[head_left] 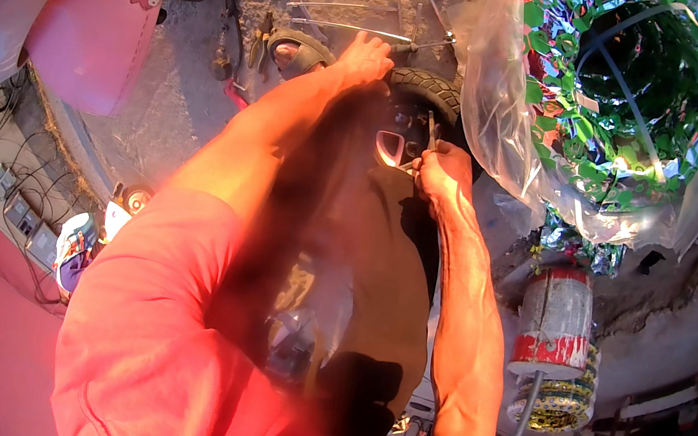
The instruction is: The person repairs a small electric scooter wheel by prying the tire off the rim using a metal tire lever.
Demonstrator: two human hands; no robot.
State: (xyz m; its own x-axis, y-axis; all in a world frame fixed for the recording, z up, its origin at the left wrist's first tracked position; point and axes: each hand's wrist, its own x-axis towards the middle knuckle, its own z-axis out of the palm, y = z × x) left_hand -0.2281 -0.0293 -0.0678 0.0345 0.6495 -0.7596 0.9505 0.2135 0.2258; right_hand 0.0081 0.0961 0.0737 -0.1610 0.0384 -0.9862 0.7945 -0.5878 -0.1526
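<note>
My left hand [362,61] reaches to the upper left of a small tyred wheel [431,89], its fingers curled beside thin metal rods [349,27]; what they hold I cannot make out. My right hand [444,171] is closed on a slim metal tool [433,129] at the wheel's dark hub [409,125]. A small pink-edged loop [388,148] lies just left of my right fingers; I cannot tell what it is part of. My sandaled foot [289,53] shows behind my left wrist.
Pink panel [90,27] upper left; scattered tools [223,58] on the rough floor [180,97]; wires and sockets [22,214] along the left wall. At right, a plastic-wrapped bundle of green garland [542,112], a paint-spattered cylinder [554,317] and a yellowish coil [552,409].
</note>
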